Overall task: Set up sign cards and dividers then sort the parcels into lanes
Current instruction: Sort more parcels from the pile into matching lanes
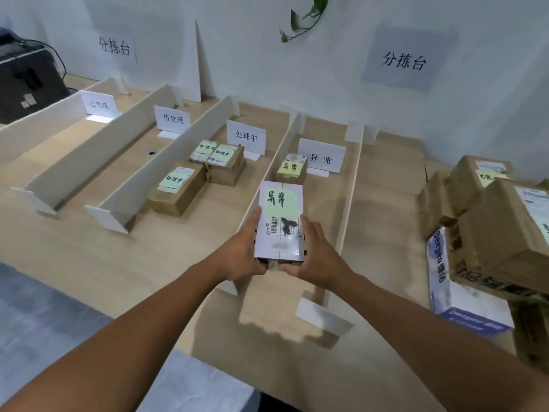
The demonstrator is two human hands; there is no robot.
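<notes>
Well, at my far left a black boxy device (26, 81) sits at the back of the table (89, 251), which is pale wood-grain laminate. Thin white foam-board dividers (184, 153) run away from me in straight strips on small cross feet, cutting the top into lanes. Near the back of each lane stands a folded white paper sign card (173, 118) with printed characters.

In the third lane I see three brown parcels (175, 191), blocky kraft cardboard, each with a pale green note on its lid. Two sit touching by the card and the third sits just nearer me.

In the centre, my left hand (240, 251) grips the left long side of a white parcel (280, 221), and my right hand (319, 254) clamps the opposite side, with the fingers of both wrapped round it. It is a smooth, glossy oblong with a green handwritten note and a barcode label. I hold it in the air over the fourth lane's left divider, just in front of a small brown box (291, 171) lying by that lane's card.

At far right a stack of cartons (490, 227) is piled up, creased brown ones over a white-and-blue one.
</notes>
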